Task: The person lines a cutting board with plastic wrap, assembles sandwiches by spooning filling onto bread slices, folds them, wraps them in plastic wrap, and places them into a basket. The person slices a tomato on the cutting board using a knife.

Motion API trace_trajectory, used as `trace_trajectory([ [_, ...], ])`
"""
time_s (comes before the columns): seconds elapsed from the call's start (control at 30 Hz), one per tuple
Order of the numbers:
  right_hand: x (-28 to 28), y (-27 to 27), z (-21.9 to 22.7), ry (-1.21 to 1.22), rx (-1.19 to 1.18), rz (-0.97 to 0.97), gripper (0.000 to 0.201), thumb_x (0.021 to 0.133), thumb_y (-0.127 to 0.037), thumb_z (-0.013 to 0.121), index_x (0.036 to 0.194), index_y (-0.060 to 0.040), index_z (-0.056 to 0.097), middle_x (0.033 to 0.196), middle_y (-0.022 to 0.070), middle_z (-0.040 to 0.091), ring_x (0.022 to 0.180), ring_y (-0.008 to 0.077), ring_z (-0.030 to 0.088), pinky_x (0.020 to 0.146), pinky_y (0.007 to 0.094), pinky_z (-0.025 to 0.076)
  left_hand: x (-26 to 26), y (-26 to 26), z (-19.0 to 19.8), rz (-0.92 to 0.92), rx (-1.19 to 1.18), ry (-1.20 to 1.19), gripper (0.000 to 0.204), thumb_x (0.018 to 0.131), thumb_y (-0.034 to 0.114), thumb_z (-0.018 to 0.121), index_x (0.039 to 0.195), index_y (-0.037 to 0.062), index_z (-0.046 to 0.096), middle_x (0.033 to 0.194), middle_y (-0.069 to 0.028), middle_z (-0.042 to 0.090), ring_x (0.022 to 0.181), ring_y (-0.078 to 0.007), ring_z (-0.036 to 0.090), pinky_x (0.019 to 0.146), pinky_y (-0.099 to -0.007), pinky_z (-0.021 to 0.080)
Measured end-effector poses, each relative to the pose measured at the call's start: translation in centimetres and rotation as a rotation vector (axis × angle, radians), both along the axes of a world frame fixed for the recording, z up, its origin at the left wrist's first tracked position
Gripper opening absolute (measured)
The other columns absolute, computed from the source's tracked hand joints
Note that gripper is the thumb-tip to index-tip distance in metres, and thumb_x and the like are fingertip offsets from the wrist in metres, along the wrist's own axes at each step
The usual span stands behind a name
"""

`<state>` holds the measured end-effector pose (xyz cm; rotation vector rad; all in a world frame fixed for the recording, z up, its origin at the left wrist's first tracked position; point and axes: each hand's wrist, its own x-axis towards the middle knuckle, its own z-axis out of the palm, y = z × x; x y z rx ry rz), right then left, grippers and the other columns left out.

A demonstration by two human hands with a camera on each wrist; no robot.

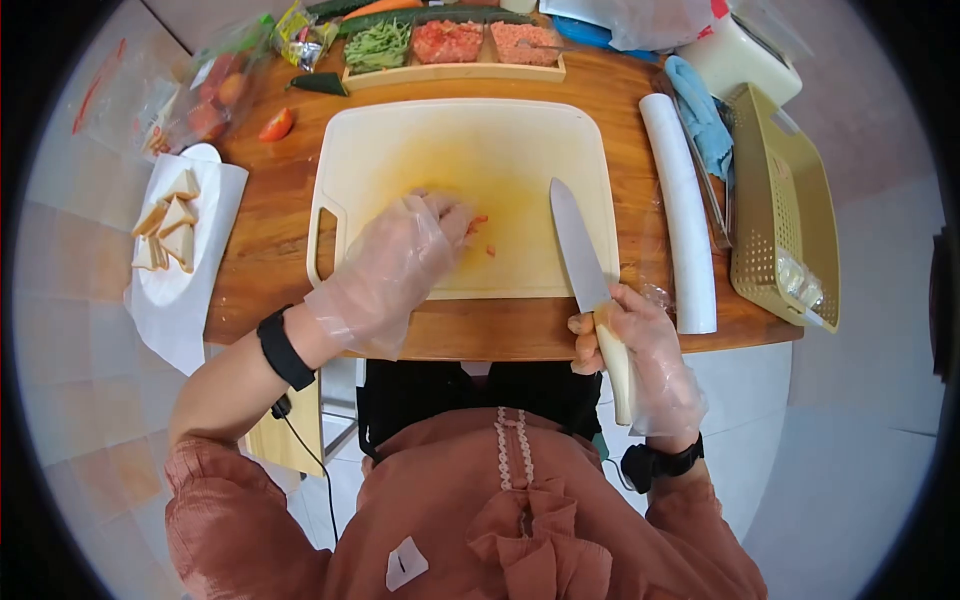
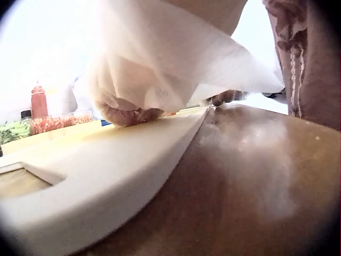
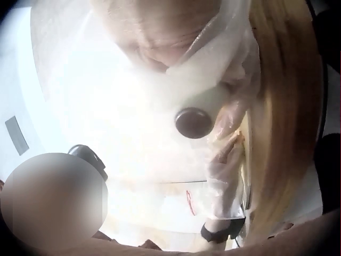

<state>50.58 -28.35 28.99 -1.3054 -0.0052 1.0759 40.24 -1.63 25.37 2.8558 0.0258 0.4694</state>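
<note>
A white cutting board [image 1: 470, 150] lies in the middle of the wooden table [image 1: 270, 230]. My left hand [image 1: 450, 222], in a thin plastic glove, rests on the board with bent fingers, their tips touching it beside a few small red bits [image 1: 482, 221]. In the left wrist view the gloved fingertips [image 2: 128, 114] press on the board's surface [image 2: 106, 160]. My right hand [image 1: 605, 335], also gloved, grips the pale handle of a knife [image 1: 575, 245] at the table's near edge. Its blade lies across the board's right side and points away from me. The handle's butt [image 3: 193, 122] shows in the right wrist view.
A wooden tray [image 1: 455, 72] of chopped green and red food stands behind the board. At left is a plate [image 1: 165, 285] of bread triangles, plus a tomato piece [image 1: 277, 124] and a bag of tomatoes [image 1: 200, 95]. At right lie a white roll [image 1: 680, 210], a blue cloth [image 1: 700, 110] and a yellow basket [image 1: 785, 200].
</note>
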Motion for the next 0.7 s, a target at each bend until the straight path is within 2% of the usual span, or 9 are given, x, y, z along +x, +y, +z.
trace_trajectory([
  [0.17, -0.1, -0.3, -0.5, 0.039, 0.033, -0.045, 0.035, 0.101, -0.017, 0.057, 0.128, 0.0047, 0.053, 0.094, 0.0150, 0.064, 0.069, 0.0166, 0.063, 0.062, 0.0311, 0.056, -0.6, -0.7, 1.3, 0.025, -0.070, 0.068, 0.026, 0.086, 0.008, 0.069, 0.112, 0.0060, 0.066, 0.101, -0.0139, 0.066, 0.092, -0.0358, 0.064, 0.080, -0.0430, 0.055],
  [0.27, -0.3, -0.5, -0.7, 0.011, 0.044, -0.041, 0.036, 0.101, -0.018, 0.058, 0.128, 0.0050, 0.052, 0.096, 0.0147, 0.064, 0.071, 0.0172, 0.064, 0.062, 0.0308, 0.057, -1.0, -0.7, 1.1, -0.023, -0.123, -0.011, 0.030, 0.088, 0.006, 0.065, 0.117, -0.0007, 0.059, 0.102, -0.0181, 0.065, 0.092, -0.0375, 0.065, 0.079, -0.0441, 0.056],
  [0.33, -0.2, -0.6, -0.7, 0.018, 0.068, -0.033, 0.039, 0.099, -0.020, 0.060, 0.127, 0.0068, 0.052, 0.096, 0.0143, 0.064, 0.074, 0.0176, 0.065, 0.066, 0.0319, 0.059, -1.3, -0.9, 1.3, 0.015, -0.171, -0.031, 0.041, 0.086, 0.002, 0.064, 0.126, -0.0015, 0.056, 0.113, -0.0217, 0.064, 0.099, -0.0410, 0.064, 0.085, -0.0446, 0.055],
  [0.37, -0.3, -0.7, -0.7, 0.019, 0.064, -0.038, 0.039, 0.099, -0.020, 0.060, 0.127, 0.0068, 0.052, 0.096, 0.0143, 0.064, 0.074, 0.0176, 0.065, 0.066, 0.0319, 0.059, -1.5, -1.1, 1.5, 0.011, -0.174, -0.029, 0.041, 0.086, 0.002, 0.064, 0.126, -0.0015, 0.056, 0.113, -0.0217, 0.064, 0.099, -0.0410, 0.064, 0.085, -0.0446, 0.055],
  [0.43, -0.3, -0.8, -0.7, 0.039, 0.078, -0.037, 0.045, 0.096, -0.022, 0.063, 0.126, 0.0098, 0.051, 0.101, 0.0158, 0.065, 0.081, 0.0179, 0.066, 0.075, 0.0326, 0.060, -1.7, -1.3, 1.9, 0.043, -0.265, -0.022, 0.043, 0.085, 0.000, 0.063, 0.127, -0.0018, 0.056, 0.120, -0.0238, 0.063, 0.106, -0.0437, 0.063, 0.089, -0.0453, 0.054],
  [0.53, -0.4, -1.1, -0.7, -0.012, 0.070, 0.015, 0.051, 0.093, -0.023, 0.065, 0.126, 0.0120, 0.050, 0.111, 0.0182, 0.064, 0.089, 0.0190, 0.067, 0.083, 0.0336, 0.059, -2.5, -1.3, 2.2, 0.112, -0.276, 0.053, 0.050, 0.083, -0.001, 0.069, 0.131, 0.0019, 0.057, 0.129, -0.0212, 0.061, 0.115, -0.0413, 0.060, 0.097, -0.0430, 0.052],
  [0.57, -0.5, -1.1, -0.7, -0.012, 0.069, 0.014, 0.051, 0.093, -0.023, 0.065, 0.126, 0.0120, 0.050, 0.111, 0.0182, 0.064, 0.089, 0.0190, 0.067, 0.083, 0.0336, 0.059, -2.6, -1.1, 2.1, 0.111, -0.277, 0.054, 0.050, 0.083, -0.001, 0.069, 0.131, 0.0019, 0.057, 0.129, -0.0212, 0.061, 0.115, -0.0413, 0.060, 0.097, -0.0430, 0.052],
  [0.63, -0.8, -1.1, -0.4, -0.055, 0.094, 0.027, 0.057, 0.093, -0.025, 0.067, 0.132, 0.0127, 0.051, 0.114, 0.0167, 0.064, 0.098, 0.0207, 0.069, 0.094, 0.0338, 0.057, -2.9, -0.7, 2.0, 0.123, -0.267, 0.056, 0.049, 0.082, -0.001, 0.069, 0.130, 0.0004, 0.057, 0.129, -0.0220, 0.061, 0.116, -0.0415, 0.060, 0.097, -0.0426, 0.052],
  [0.7, -1.0, -1.0, -0.2, -0.079, 0.110, 0.040, 0.055, 0.094, -0.023, 0.066, 0.134, 0.0118, 0.050, 0.116, 0.0169, 0.064, 0.099, 0.0207, 0.069, 0.093, 0.0344, 0.057, -2.6, -0.4, 2.5, 0.120, -0.276, 0.072, 0.047, 0.082, 0.000, 0.070, 0.128, 0.0003, 0.058, 0.127, -0.0220, 0.062, 0.115, -0.0415, 0.060, 0.096, -0.0426, 0.052],
])
